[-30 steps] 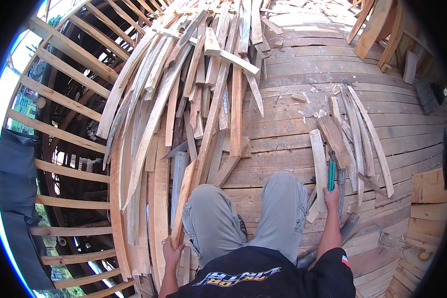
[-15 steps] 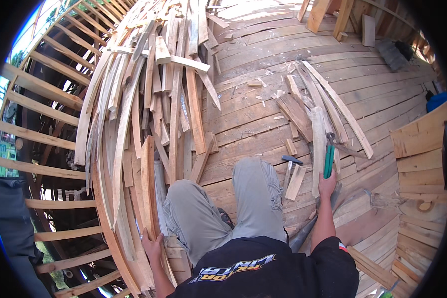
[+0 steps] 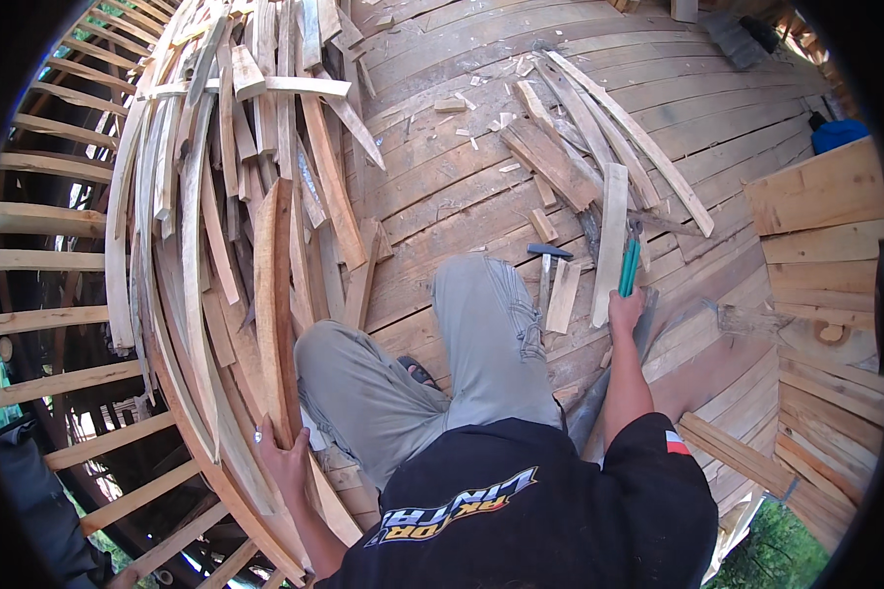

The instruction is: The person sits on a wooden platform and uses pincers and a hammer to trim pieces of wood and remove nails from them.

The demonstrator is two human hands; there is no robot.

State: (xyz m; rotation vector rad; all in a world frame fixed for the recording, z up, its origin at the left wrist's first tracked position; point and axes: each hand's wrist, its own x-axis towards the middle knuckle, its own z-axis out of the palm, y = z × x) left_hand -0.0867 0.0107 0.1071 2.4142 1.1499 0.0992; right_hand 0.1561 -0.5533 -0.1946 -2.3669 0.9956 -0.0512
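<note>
My left hand (image 3: 283, 459) is closed round the near end of a long reddish-brown wooden board (image 3: 274, 314). The board lies lengthwise over the lumber pile, left of my bent knee. On the right, my right hand (image 3: 626, 309) grips pincers (image 3: 630, 267) by their green handles. Their dark jaws point away from me, close beside a pale wooden slat (image 3: 611, 236). A hammer (image 3: 548, 257) rests on the floor between my knee and that slat, with a short wood offcut (image 3: 563, 296) alongside.
A big heap of slats (image 3: 196, 285) fills the left side, beside an open slatted frame (image 3: 39, 260). More slats (image 3: 648, 147) and a rough brown block (image 3: 550, 162) lie ahead right. Chips are scattered over the plank floor (image 3: 442, 187). A plank wall (image 3: 820, 260) stands at right.
The whole view has shifted, so things sit higher and further left. My left hand now wraps the board more fully, and the board's far end appears raised. The pincers stay in my right hand.
</note>
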